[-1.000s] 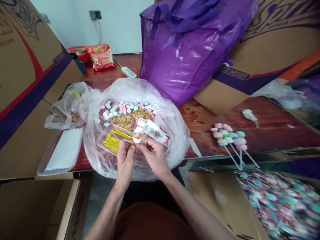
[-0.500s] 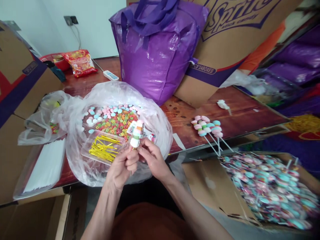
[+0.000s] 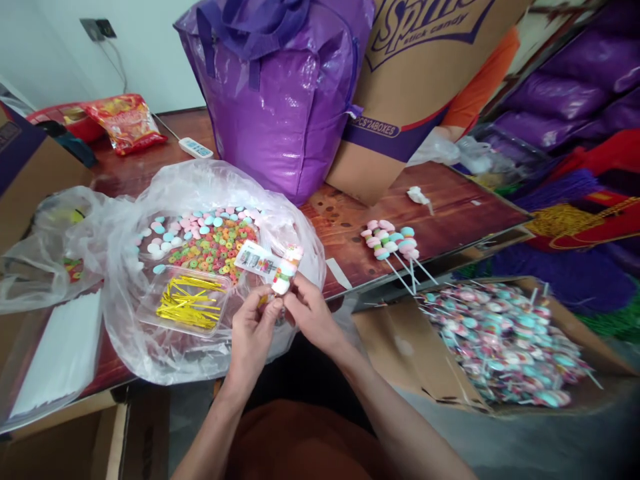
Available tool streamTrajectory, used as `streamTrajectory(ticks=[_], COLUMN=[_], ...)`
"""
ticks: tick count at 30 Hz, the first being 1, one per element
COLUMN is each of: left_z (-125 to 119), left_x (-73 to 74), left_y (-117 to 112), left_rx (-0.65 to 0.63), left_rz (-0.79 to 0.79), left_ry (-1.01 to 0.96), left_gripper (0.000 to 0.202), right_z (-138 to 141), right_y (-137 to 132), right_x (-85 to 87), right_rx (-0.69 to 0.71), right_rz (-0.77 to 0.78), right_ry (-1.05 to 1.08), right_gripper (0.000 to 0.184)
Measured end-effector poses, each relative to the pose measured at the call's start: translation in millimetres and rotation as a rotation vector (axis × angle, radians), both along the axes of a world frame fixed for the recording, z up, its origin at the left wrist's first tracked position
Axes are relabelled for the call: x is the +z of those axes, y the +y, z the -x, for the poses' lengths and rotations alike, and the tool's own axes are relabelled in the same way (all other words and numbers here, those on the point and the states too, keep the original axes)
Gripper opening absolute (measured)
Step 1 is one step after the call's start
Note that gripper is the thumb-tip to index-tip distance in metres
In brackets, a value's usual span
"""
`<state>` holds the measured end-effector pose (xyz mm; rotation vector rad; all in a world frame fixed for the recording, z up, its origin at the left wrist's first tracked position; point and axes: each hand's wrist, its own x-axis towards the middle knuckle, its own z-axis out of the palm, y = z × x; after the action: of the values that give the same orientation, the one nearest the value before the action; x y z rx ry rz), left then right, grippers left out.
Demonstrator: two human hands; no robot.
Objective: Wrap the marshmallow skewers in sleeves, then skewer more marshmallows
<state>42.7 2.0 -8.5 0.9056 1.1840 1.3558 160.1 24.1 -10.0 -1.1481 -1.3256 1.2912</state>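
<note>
A short stack of pastel candies on a stick, a candy stick, stands upright just above my fingers. My right hand is closed at its base, thumb and fingers pinched together. A bit of yellow twist tie shows between the thumb and forefinger of my left hand, which is closed against the same base. Fingers hide the lower stick. Behind the candy lies a printed card. Close by are a clear tray of yellow twist ties, ring candies and pastel candy discs on a plastic bag.
Several finished candy sticks rest at the table's right edge. Below them stands a cardboard box full of wrapped candy sticks. A purple bag and a large carton rise behind. White sticks lie left.
The view has swung right, so the table things sit further left. My hands stay together at the candy's base; the candy now leans slightly right. The yellow tie shows more at my left fingers.
</note>
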Motion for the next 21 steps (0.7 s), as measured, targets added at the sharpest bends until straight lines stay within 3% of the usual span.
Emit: streamTrajectory(ticks=[5, 7, 10, 12, 16, 21], left_z=[6, 6, 5, 3, -2, -10], left_x=[-0.1, 1.5, 5.1, 8.7, 17.9, 18.0], left_y=[10, 14, 17, 18, 16, 11], left_rx=[-0.113, -0.138, -0.133, -0.125, -0.131, -0.159], left_rz=[0.227, 0.34, 0.443, 0.486, 0.534, 0.44], left_ry=[-0.31, -0.45, -0.562, -0.585, -0.591, -0.527], left_gripper=[0.03, 0.035, 0.039, 0.041, 0.043, 0.034], right_z=[-9, -11, -17, -22, -29, -25], right_y=[-6, -10, -15, -15, -9, -5], right_x=[-0.7, -3.4, -7.1, -9.4, -11.9, -1.8], right_rx=[0.006, -0.077, -0.171, -0.144, -0.126, -0.059], right_rz=[0.036, -0.09, -0.417, -0.561, -0.69, -0.667], right_ry=[0.016, -0.089, -0.325, -0.471, -0.663, -0.772], right_gripper=[0.018, 0.017, 0.022, 0.027, 0.024, 0.02])
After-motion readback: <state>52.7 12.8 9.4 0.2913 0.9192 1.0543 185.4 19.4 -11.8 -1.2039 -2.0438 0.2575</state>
